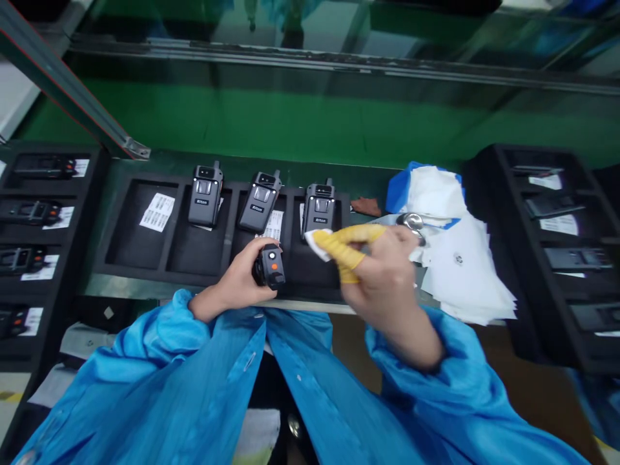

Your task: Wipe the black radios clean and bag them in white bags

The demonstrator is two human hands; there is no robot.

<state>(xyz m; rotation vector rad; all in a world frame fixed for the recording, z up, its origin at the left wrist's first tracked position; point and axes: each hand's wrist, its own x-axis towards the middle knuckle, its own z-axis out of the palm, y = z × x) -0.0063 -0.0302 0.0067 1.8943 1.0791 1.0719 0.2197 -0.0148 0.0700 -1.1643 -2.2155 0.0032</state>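
My left hand (241, 276) is wrapped round a black handheld radio (272, 266), its end with a white and an orange button turned up toward me. Yellow finger cots cover some fingers of my right hand (375, 268), which pinches a small white wipe (320, 244). Just beyond the wipe, a radio (320, 210) marked "Riton" lies in the right compartment of a black foam tray (194, 274). Two more such radios, a middle one (260, 201) and a left one (205, 196), rest in the tray. A printed label sheet (157, 212) lies in its leftmost compartment.
To the right are a blue-and-white pack of wipes (431, 187), a metal-topped bottle (413, 223) and a stack of white sheets (465, 274). A brown scrap (366, 206) lies behind the tray. Foam trays with devices flank me, a left tray (92, 213) and a right tray (520, 303).
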